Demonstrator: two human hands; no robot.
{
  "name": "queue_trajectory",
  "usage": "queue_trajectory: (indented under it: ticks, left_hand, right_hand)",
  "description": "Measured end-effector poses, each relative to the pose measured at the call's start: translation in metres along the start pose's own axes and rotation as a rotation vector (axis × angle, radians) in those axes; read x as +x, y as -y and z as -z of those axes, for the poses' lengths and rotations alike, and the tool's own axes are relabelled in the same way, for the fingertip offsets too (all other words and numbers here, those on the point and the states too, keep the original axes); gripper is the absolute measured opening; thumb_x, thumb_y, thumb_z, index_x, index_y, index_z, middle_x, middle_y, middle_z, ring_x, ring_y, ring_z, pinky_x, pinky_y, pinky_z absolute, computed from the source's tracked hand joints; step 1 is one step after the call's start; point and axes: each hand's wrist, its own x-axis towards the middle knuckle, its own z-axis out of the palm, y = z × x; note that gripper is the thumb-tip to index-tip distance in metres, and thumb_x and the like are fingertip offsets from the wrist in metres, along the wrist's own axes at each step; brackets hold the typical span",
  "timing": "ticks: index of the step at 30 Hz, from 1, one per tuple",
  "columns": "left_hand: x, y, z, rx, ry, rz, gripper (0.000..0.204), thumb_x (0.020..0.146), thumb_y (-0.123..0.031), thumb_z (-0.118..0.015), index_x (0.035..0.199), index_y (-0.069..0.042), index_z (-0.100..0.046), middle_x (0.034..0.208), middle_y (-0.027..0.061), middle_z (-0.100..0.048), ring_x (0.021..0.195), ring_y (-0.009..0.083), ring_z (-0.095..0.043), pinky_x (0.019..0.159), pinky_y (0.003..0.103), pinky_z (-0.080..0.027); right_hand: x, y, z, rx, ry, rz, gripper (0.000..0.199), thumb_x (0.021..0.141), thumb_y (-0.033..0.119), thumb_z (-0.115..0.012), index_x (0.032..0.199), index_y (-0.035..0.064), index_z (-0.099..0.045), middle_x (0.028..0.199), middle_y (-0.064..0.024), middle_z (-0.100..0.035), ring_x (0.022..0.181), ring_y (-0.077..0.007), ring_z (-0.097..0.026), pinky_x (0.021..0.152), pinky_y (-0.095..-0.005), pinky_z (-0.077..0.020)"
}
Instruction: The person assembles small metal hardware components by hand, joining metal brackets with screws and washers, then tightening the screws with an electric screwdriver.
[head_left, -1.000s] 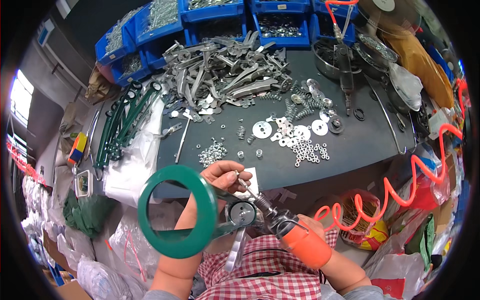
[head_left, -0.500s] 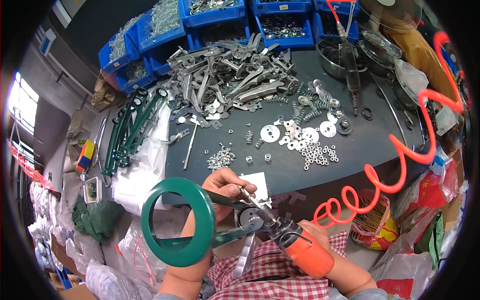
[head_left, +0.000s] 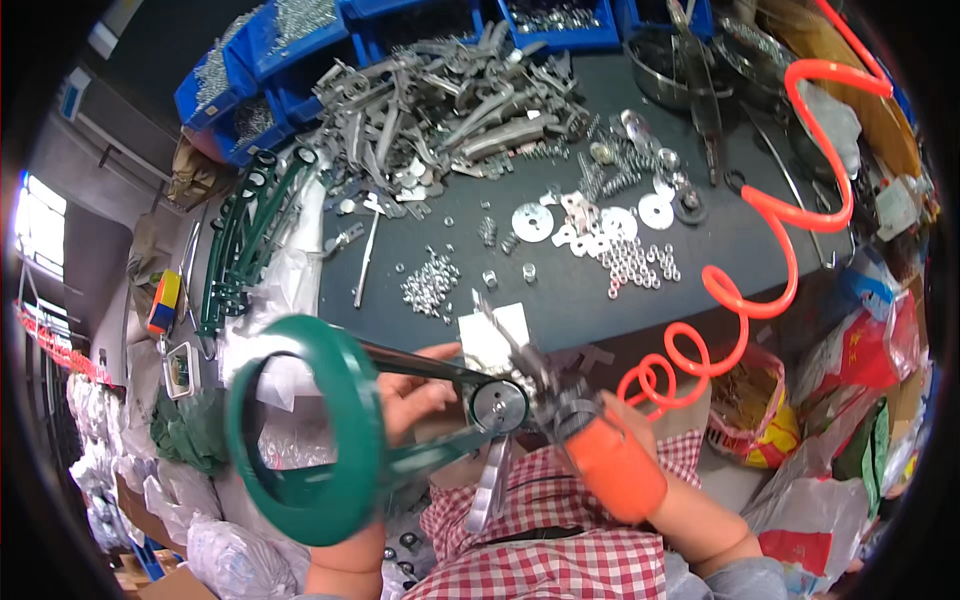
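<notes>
The left hand (head_left: 420,392) grips the green handle (head_left: 330,430) above the lap, off the tabletop (head_left: 600,290); the right hand (head_left: 625,450) clasps the orange driver (head_left: 610,470) at the disc (head_left: 498,405). The bit's seating is blurred, perhaps off-centre; it could skid toward the left fingers, or the coiled hose (head_left: 760,290) could sweep washers (head_left: 630,260) away.

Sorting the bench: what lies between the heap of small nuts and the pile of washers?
In the head view, between the small nuts and the washers the dark table carries only a few loose nuts.
</notes>
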Motion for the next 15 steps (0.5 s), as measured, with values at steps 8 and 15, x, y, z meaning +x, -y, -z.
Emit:
queue_trajectory:
  ticks: [8,15]
  left_hand:
    - [0.004,-0.005,-0.038,-0.197,0.003,0.236,0.057,0.082,-0.004,-0.055,0.133,-0.005,-0.032,0.087,-0.0002,-0.047,0.073,0.0055,-0.046,0.065,0.019,-0.039]
    - [-0.001,0.011,-0.062,-0.446,-0.149,0.207,0.049,0.082,-0.005,-0.053,0.127,-0.006,-0.034,0.099,0.005,-0.052,0.079,0.0082,-0.054,0.064,0.021,-0.045]
  right_hand:
    - [0.052,0.002,-0.031,-1.073,0.128,0.971,0.05,0.075,0.002,-0.063,0.121,0.0031,-0.044,0.109,-0.0107,-0.055,0.098,-0.02,-0.056,0.083,-0.0298,-0.0437]
    - [0.046,-0.002,-0.029,-0.991,0.038,0.747,0.05,0.073,0.002,-0.065,0.118,0.0033,-0.045,0.105,-0.0103,-0.057,0.093,-0.0193,-0.058,0.081,-0.03,-0.0449]
